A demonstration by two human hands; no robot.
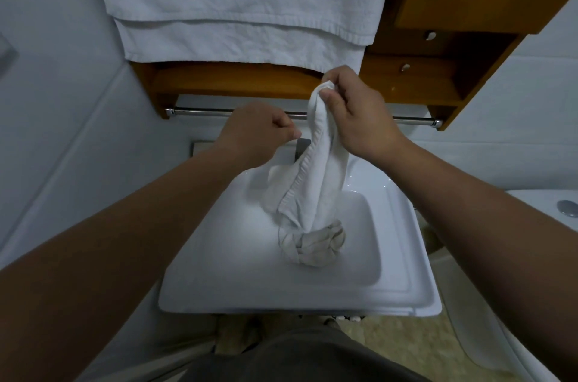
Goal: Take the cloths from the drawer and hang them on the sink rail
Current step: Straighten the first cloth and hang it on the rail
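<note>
Cloth: a white cloth (316, 175) hangs in a long twisted strand from the right hand down into the sink (403, 259), where its lower end lies bunched in a knot-like wad on the basin floor.
Long axis: near vertical, top corner up by the rail, tail low in the basin; a ribbed hem runs along its left edge.
Right hand grip: the right hand (356, 113) pinches the top corner between thumb and curled fingers, holding it just in front of and slightly above the rail.
Left hand grip: the left hand (259, 134) has its fingers curled, thumb tip just beside the strand's left edge; whether it already pinches any fabric I cannot tell.
Key relation: the rail (203, 113) runs left to right just behind both hands, crosswise to the cloth's hanging length. The right hand is nearer the top corner, the left nearer the hem.
Likely next need: spread the top edge between the hands, then lift it over the rail.
Surroundings: a large white towel (237, 3) drapes over a wooden shelf unit (438, 75) above the rail.
</note>
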